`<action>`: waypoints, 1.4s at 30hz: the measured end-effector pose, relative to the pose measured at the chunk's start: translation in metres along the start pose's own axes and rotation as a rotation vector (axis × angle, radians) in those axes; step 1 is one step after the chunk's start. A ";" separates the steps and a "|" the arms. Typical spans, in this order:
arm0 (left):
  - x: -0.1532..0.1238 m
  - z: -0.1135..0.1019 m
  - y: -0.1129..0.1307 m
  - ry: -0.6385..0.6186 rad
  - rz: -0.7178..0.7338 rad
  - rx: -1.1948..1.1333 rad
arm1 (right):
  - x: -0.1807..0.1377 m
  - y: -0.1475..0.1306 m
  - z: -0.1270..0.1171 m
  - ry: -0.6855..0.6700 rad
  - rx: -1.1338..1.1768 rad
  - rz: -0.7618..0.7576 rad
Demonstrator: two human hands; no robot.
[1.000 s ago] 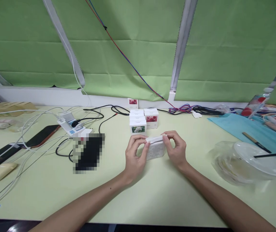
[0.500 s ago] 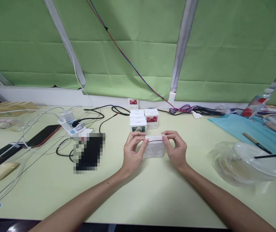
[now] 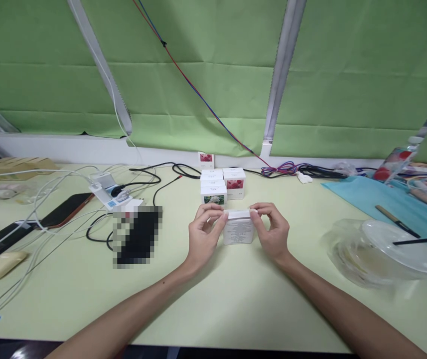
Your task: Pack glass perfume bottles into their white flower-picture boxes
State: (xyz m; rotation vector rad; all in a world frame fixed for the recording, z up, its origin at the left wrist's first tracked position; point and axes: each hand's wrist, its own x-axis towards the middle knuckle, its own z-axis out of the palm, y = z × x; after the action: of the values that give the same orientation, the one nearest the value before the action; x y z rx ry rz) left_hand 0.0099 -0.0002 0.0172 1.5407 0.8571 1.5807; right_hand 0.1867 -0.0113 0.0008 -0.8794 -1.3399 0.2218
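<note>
A small white cardboard box (image 3: 238, 232) stands upright on the table in the middle, its printed text side facing me. My left hand (image 3: 205, 235) pinches the top left corner of the box between thumb and fingers. At the top right corner my right hand (image 3: 273, 229) does the same. The lid flap along the top edge lies between the two thumbs. Just behind stand several similar small boxes: a row with a white-flower picture (image 3: 213, 199) in front and a box with a red picture (image 3: 234, 184) beside it.
Another red-picture box (image 3: 206, 160) leans at the back. To the left lie a power strip (image 3: 103, 192), tangled cables and phones. A lidded plastic bowl (image 3: 396, 249) in a bag stands on the right, near a blue cloth (image 3: 362, 194) with a knife (image 3: 396, 221).
My left hand has shifted slightly left, its thumb still at the top corner of the box. The right hand and the box have hardly moved.
</note>
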 end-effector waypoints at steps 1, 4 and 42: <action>0.000 0.000 0.000 0.001 0.004 0.003 | 0.000 0.000 0.000 0.004 0.000 0.004; 0.001 -0.001 -0.001 0.005 0.026 0.017 | -0.001 0.000 0.001 0.015 0.014 0.025; 0.020 -0.026 0.008 -0.251 0.587 0.616 | 0.003 0.005 -0.005 -0.064 -0.143 -0.276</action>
State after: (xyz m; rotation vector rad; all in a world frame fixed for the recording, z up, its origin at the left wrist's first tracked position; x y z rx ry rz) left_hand -0.0159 0.0144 0.0322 2.5552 0.8342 1.5225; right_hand 0.1935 -0.0082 -0.0002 -0.8004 -1.5338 -0.0619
